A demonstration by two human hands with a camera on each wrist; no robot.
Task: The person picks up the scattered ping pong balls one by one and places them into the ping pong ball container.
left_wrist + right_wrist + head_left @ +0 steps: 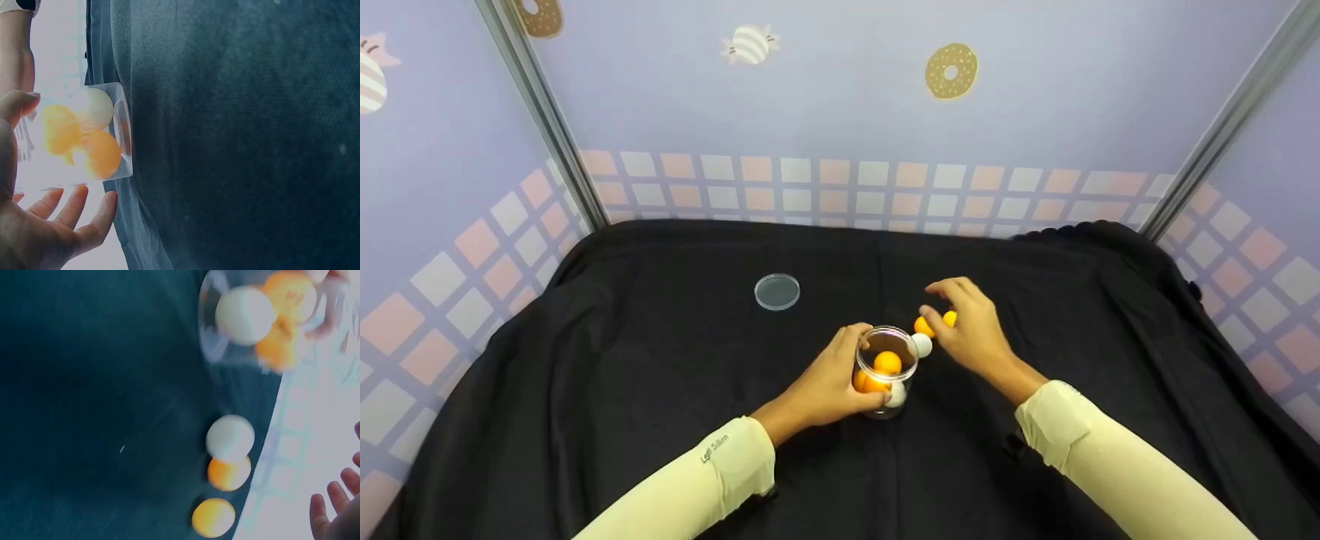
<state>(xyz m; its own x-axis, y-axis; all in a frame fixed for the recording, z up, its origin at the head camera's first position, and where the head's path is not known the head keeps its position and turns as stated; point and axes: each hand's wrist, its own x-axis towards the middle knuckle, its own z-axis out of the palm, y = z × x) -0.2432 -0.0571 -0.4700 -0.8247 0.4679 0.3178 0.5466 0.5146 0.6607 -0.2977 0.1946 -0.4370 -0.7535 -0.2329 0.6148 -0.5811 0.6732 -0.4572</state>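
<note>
My left hand [829,381] grips a clear plastic jar [877,343] from its left side, thumb toward me and fingers at the far side. Inside the open-topped jar lie orange balls [887,363] and a white ball [896,395], ping-pong sized. Just right of the jar, a loose white ball [230,438] and two orange balls [229,472] rest in a row on the cloth. Over these loose balls hovers my right hand [971,334], holding nothing, its thumb and fingers spread apart. In the head view this hand partly covers the farther orange ball [949,319].
A round clear lid [777,292] lies on the black cloth [682,352], behind and left of the jar. Patterned wall panels [840,90] enclose the back and both sides. The cloth bunches up at the back right corner.
</note>
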